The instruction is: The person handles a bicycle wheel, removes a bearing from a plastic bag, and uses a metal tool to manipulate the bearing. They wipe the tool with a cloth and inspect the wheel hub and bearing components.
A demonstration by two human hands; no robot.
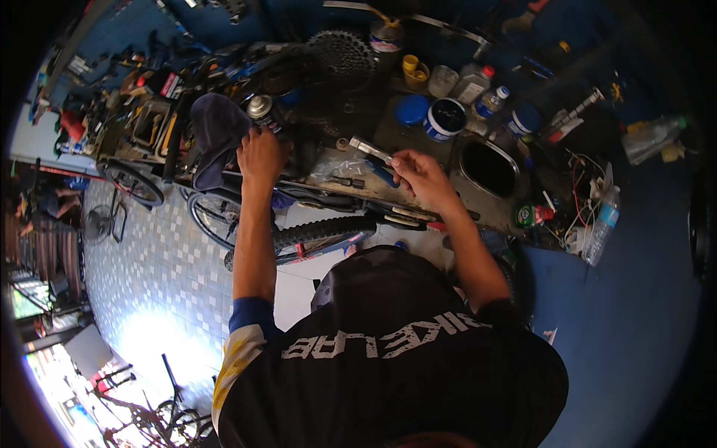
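Left hand point(261, 155) gripped spray can point(261, 110) beside dark cloth point(213, 131); right hand point(418, 175) pinched metal tool point(371, 150) over cluttered surface point(418, 196). Best: steady can, keep tool level, work slowly.

A slim metal tool point(371, 150) with a blue grip sticks out up-left from the right hand point(420, 175), tilted, its pale tip clear. A silver spray can point(261, 109) stands upright just above the left hand point(261, 155), touching its fingertips.

Blue workbench point(642, 246), black knobby tyre point(328, 230), blue-lidded white tub point(445, 118), yellow cup point(413, 71), grey-white checkered floor point(160, 261)
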